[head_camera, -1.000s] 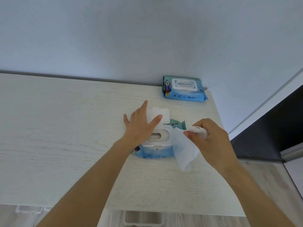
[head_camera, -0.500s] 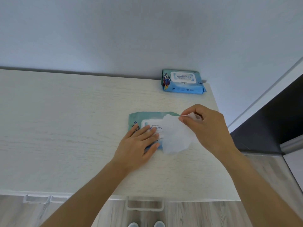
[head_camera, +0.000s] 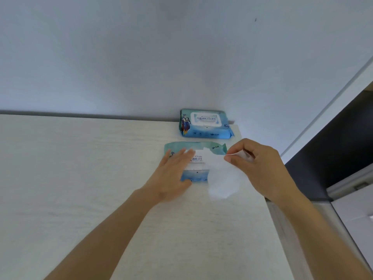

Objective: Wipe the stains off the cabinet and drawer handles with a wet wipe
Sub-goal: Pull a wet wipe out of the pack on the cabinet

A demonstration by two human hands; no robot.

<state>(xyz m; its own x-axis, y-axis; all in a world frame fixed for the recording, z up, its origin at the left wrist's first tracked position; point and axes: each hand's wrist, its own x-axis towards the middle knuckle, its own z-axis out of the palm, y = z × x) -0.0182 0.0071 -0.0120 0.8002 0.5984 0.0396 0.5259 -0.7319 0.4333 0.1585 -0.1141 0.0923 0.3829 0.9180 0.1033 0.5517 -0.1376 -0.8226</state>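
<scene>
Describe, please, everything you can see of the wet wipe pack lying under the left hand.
The near wipe pack is a soft, flat pouch, teal along its far edge and blue at the near edge, with a white label panel bearing printed characters. It lies flat on the pale wood-grain cabinet top, just in front of a second, similar pack. Its lid looks closed. The left hand rests on it with straight fingers, and a white wet wipe, pinched by the right hand, hangs over its right part.

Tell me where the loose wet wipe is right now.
In the head view it hangs from the right hand, which pinches the wet wipe just right of the near wipe pack, above the right part of the cabinet top.
</scene>
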